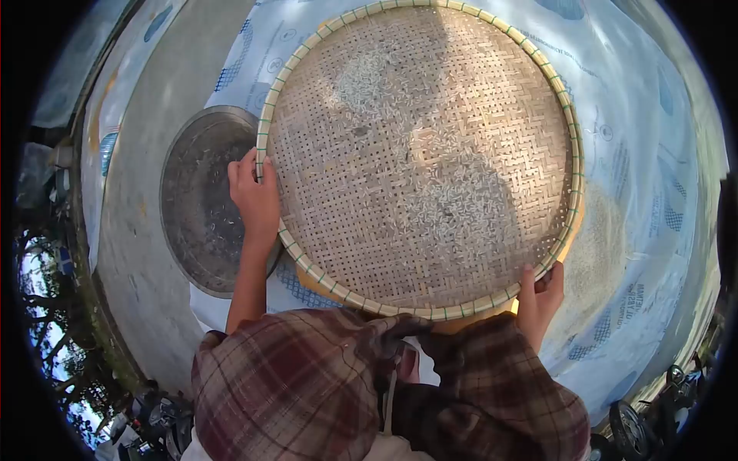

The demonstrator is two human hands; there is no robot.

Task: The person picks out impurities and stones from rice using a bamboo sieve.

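A large round woven bamboo winnowing tray (330, 169) fills the middle of the head view. Its pale rim is bound with green ties. Small whitish grains that look like rice (461, 207) lie scattered on the weave, thickest near the centre right and the upper left. My left hand (255, 192) grips the rim on the left side, its thumb over the edge. At the lower right, my right hand (540, 296) pinches the rim, with the thumb on top and the fingers curled at the edge.
Left of the tray stands a dark metal basin (204, 200), partly covered by the tray, with bits inside. White printed sheets (661, 253) cover the ground, and a pale patch of grain (596, 253) is spread at right. Something yellow shows under the tray. Motorbikes (634, 426) stand behind.
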